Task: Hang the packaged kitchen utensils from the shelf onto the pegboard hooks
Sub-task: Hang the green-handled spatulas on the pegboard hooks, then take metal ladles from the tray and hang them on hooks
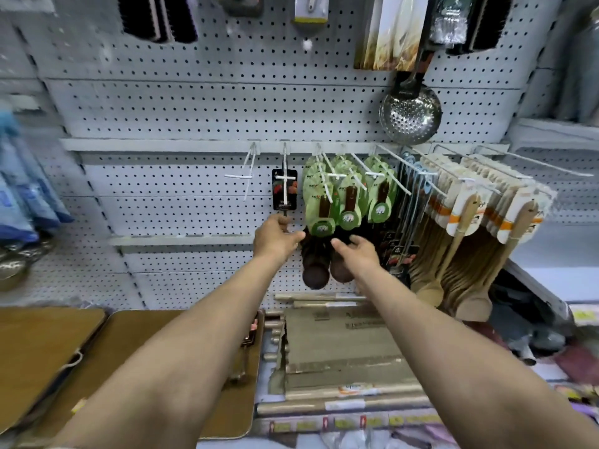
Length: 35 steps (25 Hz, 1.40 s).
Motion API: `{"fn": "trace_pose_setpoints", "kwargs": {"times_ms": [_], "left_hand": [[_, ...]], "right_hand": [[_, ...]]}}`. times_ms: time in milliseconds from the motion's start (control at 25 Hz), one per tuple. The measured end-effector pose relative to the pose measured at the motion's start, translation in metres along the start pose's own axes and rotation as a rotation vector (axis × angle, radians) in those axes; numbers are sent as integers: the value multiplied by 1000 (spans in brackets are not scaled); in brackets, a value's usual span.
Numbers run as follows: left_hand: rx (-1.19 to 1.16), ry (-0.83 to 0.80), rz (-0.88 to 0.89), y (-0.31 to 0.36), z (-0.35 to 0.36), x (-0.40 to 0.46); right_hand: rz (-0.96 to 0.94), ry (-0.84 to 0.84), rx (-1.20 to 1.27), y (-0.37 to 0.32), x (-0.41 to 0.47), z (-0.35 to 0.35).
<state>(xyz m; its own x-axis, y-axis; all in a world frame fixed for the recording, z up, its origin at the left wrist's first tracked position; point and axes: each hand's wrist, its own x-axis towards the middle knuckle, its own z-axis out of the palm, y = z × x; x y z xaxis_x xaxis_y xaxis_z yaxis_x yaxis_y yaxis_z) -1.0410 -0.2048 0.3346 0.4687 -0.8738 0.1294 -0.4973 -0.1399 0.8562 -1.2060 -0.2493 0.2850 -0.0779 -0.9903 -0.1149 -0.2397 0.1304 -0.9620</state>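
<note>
A utensil with a black header card hangs on a white pegboard hook. My left hand is closed around its thin handle just below the card. My right hand is open, fingers spread, in front of dark wooden spoons with green cards that hang on the hooks to the right. One hook to the left of the black card is bare. More black-carded utensils hang low at the right, partly hidden behind my right hand.
Light wooden spoons and spatulas crowd long hooks at right. A steel skimmer hangs above. On the shelf below lie rolling pins and boxes and wooden boards. The grey pegboard spans the back.
</note>
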Motion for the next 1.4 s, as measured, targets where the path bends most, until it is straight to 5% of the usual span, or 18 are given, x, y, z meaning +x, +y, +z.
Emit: {"fn": "trace_pose_setpoints", "kwargs": {"times_ms": [240, 600, 1040, 1400], "left_hand": [[192, -18, 243, -9, -103, -22], [604, 61, 602, -15, -280, -42], [674, 69, 542, -88, -361, -26], [717, -69, 337, -177, -297, 64]], "right_hand": [[-287, 109, -440, -88, -88, -12], [-732, 175, -1123, -195, -222, 75], [-804, 25, -1121, -199, -234, 202], [-610, -229, -1037, -108, -116, 276]]}}
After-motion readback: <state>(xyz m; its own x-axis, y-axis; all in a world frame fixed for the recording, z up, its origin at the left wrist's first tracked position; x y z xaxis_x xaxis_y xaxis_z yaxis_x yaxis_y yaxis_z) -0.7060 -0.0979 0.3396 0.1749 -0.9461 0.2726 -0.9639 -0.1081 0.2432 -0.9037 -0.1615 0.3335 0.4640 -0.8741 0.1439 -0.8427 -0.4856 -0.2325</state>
